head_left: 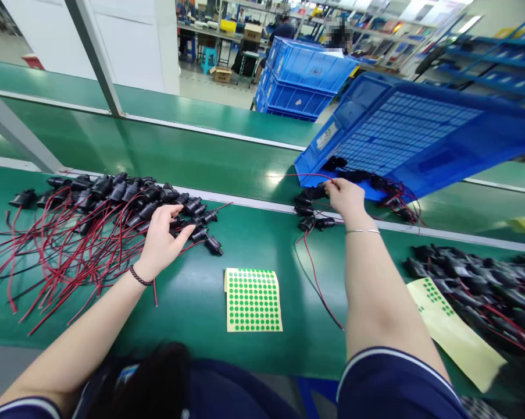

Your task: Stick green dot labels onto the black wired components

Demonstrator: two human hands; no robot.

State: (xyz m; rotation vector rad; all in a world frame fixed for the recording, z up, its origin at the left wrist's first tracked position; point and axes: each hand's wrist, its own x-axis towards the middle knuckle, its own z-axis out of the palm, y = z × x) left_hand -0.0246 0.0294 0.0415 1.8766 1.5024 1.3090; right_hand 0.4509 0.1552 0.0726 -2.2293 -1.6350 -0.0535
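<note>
My left hand (164, 235) rests at the right end of a heap of black cylindrical sockets (118, 192) with red and black wire leads. Its thumb and fingers are apart, around the nearest sockets, with nothing visibly gripped. Farther right, my right hand (346, 198) is closed at the front edge of a tilted blue crate (436, 125). Its fingertips pinch a black socket (318, 190), partly hidden, and a thin red wire runs left from there. A few more wired sockets (306, 224) lie beside and below that hand. Between my hands lies a sheet of green dot stickers (253, 299).
More black wired parts (467, 273) are heaped at the right, beside a partly used sticker sheet (458, 331). Several wired pieces lie inside the tilted crate. A white ledge (245, 202) crosses the green table. Stacked blue crates (306, 75) and people are beyond.
</note>
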